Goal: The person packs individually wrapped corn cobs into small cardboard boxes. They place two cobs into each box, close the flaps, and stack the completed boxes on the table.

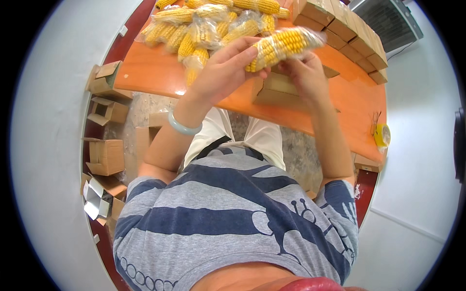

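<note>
My left hand (pixel 233 67) grips the near end of a yellow ear of corn (pixel 282 45) in clear plastic wrap, held up over the table. My right hand (pixel 305 72) is just under the corn's far end, its fingers bent at the wrap; whether it pinches the plastic cannot be told. Below both hands an open cardboard box (pixel 278 89) stands at the table's near edge, partly hidden by the right hand and forearm. To the left and beyond lies a pile of plastic-wrapped corn ears (pixel 204 32).
Stacked cardboard boxes (pixel 351 36) line the orange table's (pixel 153 69) far right side. A yellow tape roll (pixel 382 135) lies at its right edge. Several open cartons (pixel 105 156) stand on the floor at left. A grey appliance (pixel 389 22) is behind the stack.
</note>
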Tool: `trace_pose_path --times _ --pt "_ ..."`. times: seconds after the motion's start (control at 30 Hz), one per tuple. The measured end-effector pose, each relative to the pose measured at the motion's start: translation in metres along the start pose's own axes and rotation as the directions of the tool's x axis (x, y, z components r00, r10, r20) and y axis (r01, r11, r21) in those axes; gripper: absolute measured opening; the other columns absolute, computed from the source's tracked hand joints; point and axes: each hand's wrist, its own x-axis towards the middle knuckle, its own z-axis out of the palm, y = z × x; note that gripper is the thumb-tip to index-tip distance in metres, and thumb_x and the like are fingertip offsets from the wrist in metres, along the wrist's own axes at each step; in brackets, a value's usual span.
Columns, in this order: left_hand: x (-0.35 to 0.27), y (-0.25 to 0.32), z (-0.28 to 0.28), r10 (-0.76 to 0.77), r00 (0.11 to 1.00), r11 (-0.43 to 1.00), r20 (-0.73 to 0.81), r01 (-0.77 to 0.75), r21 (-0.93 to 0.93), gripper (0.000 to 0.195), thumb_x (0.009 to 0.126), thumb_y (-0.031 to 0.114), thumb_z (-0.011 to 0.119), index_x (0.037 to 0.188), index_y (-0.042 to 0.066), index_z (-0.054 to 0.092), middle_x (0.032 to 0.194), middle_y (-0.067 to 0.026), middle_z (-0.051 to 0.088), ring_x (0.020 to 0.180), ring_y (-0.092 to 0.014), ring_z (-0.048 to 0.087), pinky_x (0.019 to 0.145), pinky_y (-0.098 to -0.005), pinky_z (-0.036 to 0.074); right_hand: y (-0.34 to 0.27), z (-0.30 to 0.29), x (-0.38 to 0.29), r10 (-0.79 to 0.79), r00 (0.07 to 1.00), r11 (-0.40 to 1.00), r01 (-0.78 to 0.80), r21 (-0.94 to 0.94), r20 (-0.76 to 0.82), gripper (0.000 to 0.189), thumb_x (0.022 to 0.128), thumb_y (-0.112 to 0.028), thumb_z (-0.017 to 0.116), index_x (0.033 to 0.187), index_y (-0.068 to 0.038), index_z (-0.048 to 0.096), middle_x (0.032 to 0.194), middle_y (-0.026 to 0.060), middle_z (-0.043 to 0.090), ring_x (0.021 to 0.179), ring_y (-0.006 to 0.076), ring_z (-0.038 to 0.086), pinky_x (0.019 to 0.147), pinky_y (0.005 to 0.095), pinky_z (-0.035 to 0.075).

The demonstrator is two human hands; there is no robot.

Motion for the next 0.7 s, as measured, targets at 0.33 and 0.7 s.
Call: trace_pose_path --times 0.33,0.7 --pt "0.015 -0.024 0.020 0.589 0.750 0.008 0.300 -0.377 0.926 0.048 0.086 0.005 0.073 0.133 0.008 0.064 0.124 -0.0164 0.063 0.111 -0.037 0.062 0.095 -0.0429 0.053 -0.005 0.016 -0.019 0.082 0.996 0.934 -0.067 0.351 -0.027 0.034 0.102 -0.023 0.067 0.127 0.001 0.063 0.121 0.0068 0.069 0.105 0.0129 0.066 0.094 0.0288 0.053" --pt "-0.016 -0.037 0.008 0.357 0.857 -0.066 0.372 -0.374 0.925 0.034 0.082 0.007 0.078 0.116 0.008 0.073 0.118 -0.0090 0.069 0.120 -0.033 0.061 0.097 -0.0430 0.052 -0.041 -0.044 0.014 0.210 0.960 0.029 0.182 -0.983 0.184 0.038 0.077 -0.030 0.086 0.103 -0.005 0.075 0.093 0.0107 0.075 0.090 0.0279 0.071 0.083 0.0398 0.055"
